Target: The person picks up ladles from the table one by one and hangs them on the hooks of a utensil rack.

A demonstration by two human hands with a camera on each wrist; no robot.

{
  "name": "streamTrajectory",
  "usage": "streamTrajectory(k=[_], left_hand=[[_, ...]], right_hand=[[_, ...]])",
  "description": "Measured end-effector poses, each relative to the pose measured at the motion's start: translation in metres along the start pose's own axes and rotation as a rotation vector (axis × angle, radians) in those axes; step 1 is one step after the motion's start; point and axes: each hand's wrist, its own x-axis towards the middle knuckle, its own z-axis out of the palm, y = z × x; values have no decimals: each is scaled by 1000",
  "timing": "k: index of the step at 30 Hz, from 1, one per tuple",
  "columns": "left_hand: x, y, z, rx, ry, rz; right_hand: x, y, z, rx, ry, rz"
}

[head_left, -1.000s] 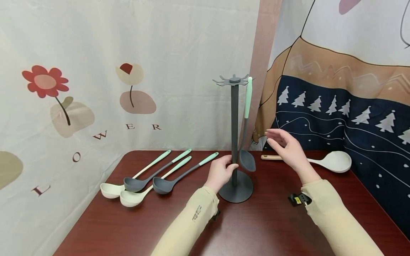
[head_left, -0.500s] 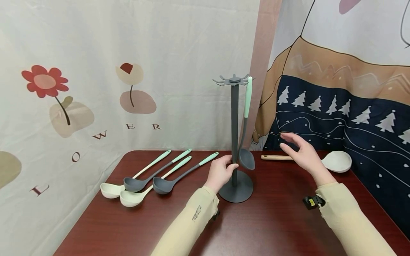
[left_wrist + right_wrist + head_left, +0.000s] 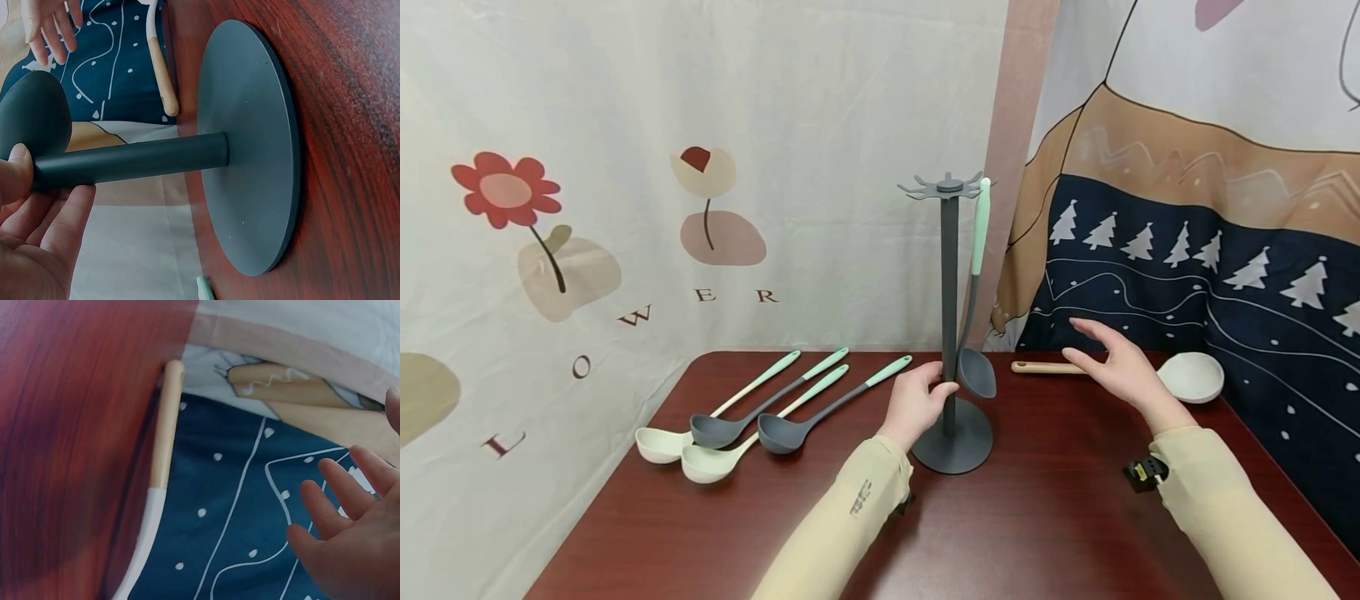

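A dark grey utensil stand (image 3: 950,275) with a ring of hooks on top stands upright on a round base (image 3: 256,206). My left hand (image 3: 917,403) holds its pole low down, thumb on one side and fingers on the other. From a hook on the right hangs a grey ladle (image 3: 979,373) with a mint handle, its bowl close beside the pole. My right hand (image 3: 1120,367) is in the air to the right, fingers spread and nothing in them. Behind it lies a white ladle (image 3: 1191,377) with a wooden handle (image 3: 166,425), partly hidden by the hand in the head view.
On the table's left lie several mint-handled ladles: cream ones (image 3: 709,463) and grey ones (image 3: 784,434), handles pointing to the back right. The dark red table (image 3: 1000,533) ends at a printed cloth (image 3: 850,167) behind and on the right.
My right hand has moved right, away from the stand and the hanging ladle, to in front of the white ladle. The hanging ladle has shifted very slightly. My left hand keeps its place on the pole.
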Motion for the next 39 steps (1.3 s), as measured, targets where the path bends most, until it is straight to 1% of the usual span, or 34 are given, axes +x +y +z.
streamTrajectory(k=[7,11,15,24,32,39], left_hand=[[-1,1,-1,2,-3,-2],[-1,1,-1,1,-3,0],[0,1,-1,-3,-1,0],[-1,2,-1,-2,-7,-12],[0,3,-1,-10,-9,-15],[-1,3,-2,-15,-10,-26]], right_hand=[[4,17,3,-78,-34,7],[7,25,6,-98,-65,35],[9,31,10,-123,-85,42],[12,43,17,-214,-67,55],[12,58,18,-271,-101,76],[12,70,21,-323,-98,77]])
